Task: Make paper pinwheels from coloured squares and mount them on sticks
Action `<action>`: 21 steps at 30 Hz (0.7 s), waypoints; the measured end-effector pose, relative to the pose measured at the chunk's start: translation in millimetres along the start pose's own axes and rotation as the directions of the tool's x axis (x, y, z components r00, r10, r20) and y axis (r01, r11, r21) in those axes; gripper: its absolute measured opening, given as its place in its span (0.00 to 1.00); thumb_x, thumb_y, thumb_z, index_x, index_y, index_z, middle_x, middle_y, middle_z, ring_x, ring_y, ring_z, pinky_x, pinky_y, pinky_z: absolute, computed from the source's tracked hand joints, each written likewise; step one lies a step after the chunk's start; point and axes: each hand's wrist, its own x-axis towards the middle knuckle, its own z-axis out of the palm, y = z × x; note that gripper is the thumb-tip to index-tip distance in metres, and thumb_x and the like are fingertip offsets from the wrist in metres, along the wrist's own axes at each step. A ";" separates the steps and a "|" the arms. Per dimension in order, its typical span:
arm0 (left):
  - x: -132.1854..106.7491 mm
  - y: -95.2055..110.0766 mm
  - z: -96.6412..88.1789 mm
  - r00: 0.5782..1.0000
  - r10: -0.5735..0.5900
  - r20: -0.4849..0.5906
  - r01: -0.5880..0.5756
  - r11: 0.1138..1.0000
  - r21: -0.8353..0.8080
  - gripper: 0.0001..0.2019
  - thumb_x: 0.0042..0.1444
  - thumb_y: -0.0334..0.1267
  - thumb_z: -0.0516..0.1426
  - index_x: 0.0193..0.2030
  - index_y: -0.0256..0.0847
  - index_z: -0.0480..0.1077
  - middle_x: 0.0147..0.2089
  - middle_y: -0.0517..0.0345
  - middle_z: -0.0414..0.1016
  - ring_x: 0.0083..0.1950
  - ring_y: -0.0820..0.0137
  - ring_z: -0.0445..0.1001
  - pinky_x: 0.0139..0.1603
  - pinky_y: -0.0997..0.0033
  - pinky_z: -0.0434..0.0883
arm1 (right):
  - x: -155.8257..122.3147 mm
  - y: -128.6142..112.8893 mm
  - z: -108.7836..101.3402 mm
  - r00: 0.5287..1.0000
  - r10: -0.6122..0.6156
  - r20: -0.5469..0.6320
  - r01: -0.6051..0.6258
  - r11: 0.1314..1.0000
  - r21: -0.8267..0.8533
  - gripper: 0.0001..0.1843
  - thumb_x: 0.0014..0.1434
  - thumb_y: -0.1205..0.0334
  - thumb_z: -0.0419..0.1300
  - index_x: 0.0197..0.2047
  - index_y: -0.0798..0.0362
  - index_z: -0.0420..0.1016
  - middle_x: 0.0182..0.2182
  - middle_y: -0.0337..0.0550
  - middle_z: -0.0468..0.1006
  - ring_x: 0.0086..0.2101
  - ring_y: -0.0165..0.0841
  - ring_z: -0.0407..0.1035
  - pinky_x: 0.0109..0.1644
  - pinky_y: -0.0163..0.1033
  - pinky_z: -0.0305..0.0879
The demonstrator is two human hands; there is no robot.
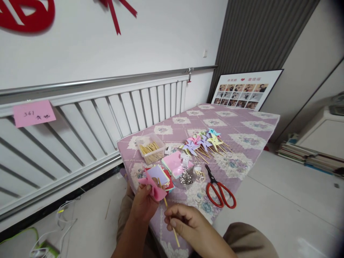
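Observation:
Pinched in my left hand (145, 204) is a pink paper pinwheel (157, 191), its blades folded in. A thin wooden stick (175, 234) runs down from behind the pinwheel, and my right hand (190, 225) grips it between thumb and fingers. Whether the stick is fastened to the paper I cannot tell. Just beyond my left hand lies a stack of colored paper squares (156, 174), lilac on top. More sheets, pink uppermost (173, 161), lie behind it. A clear container of metal pins (186, 177) stands to their right, beside small pale pieces (199, 174).
Red-handled scissors (220, 193) lie near the table's right edge. A clear plastic box (152, 148) holds many sticks. Finished pinwheels (205, 141) are heaped farther back on the floral tablecloth (236, 163). A radiator (107, 114) runs along the left; a photo board (242, 89) leans behind.

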 end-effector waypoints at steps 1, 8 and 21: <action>-0.4 -0.1 1.1 1.000 -0.004 0.026 0.004 1.000 0.012 0.08 0.45 0.33 0.67 0.27 0.38 0.71 0.28 0.64 0.69 0.30 0.77 0.69 0.42 0.71 0.72 | 0.7 3.0 1.5 0.999 0.040 -0.025 -0.039 0.998 0.053 0.05 0.58 0.62 0.55 0.33 0.52 0.70 0.25 0.35 0.72 0.27 0.29 0.69 0.33 0.33 0.63; -3.6 -7.2 11.4 0.992 -0.048 0.113 0.036 0.994 0.099 0.13 0.44 0.40 0.67 0.24 0.38 0.68 0.24 0.65 0.62 0.26 0.77 0.61 0.34 0.72 0.63 | 9.5 9.7 10.8 0.975 0.089 -0.204 -0.063 0.990 0.129 0.10 0.59 0.55 0.56 0.31 0.49 0.59 0.21 0.28 0.67 0.17 0.24 0.59 0.22 0.29 0.54; -1.3 -17.8 9.3 0.981 -0.117 0.157 0.099 0.988 0.122 0.10 0.46 0.40 0.66 0.26 0.40 0.71 0.31 0.61 0.69 0.34 0.72 0.67 0.38 0.69 0.63 | 10.6 7.8 1.6 0.945 0.061 -0.321 -0.007 0.986 0.167 0.16 0.59 0.47 0.56 0.35 0.52 0.69 0.19 0.28 0.59 0.18 0.23 0.50 0.21 0.29 0.47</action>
